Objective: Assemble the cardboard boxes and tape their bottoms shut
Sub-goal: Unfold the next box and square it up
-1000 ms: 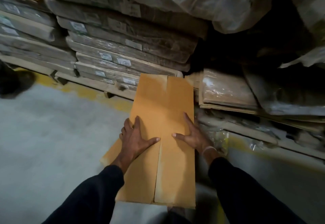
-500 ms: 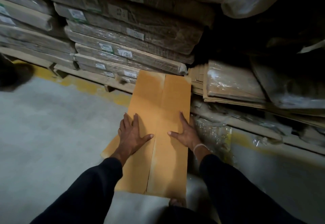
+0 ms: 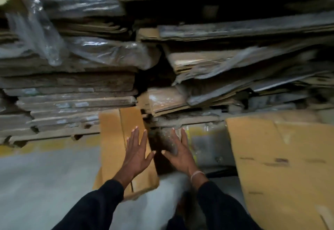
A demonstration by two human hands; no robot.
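Observation:
A tan cardboard box (image 3: 112,139) with folded flaps stands on the grey floor against the pallet stacks, a seam running down its top face. My left hand (image 3: 135,152) hovers over its right half with fingers spread and palm down, holding nothing. My right hand (image 3: 180,152) is off the box to the right, over a dark gap, fingers apart and empty. A large flat cardboard sheet (image 3: 282,161) lies at the right. The picture is blurred by motion.
Pallets of plastic-wrapped flat cardboard (image 3: 75,92) fill the back left, and looser crumpled stacks (image 3: 226,70) fill the back right. A yellow floor line (image 3: 45,144) runs along the pallet base. Grey concrete floor (image 3: 45,184) spreads at the lower left.
The view has swung up and to the right. Both hands have lifted off the box's flaps; the right hand has moved off the box to its right. A large cardboard sheet has come into view.

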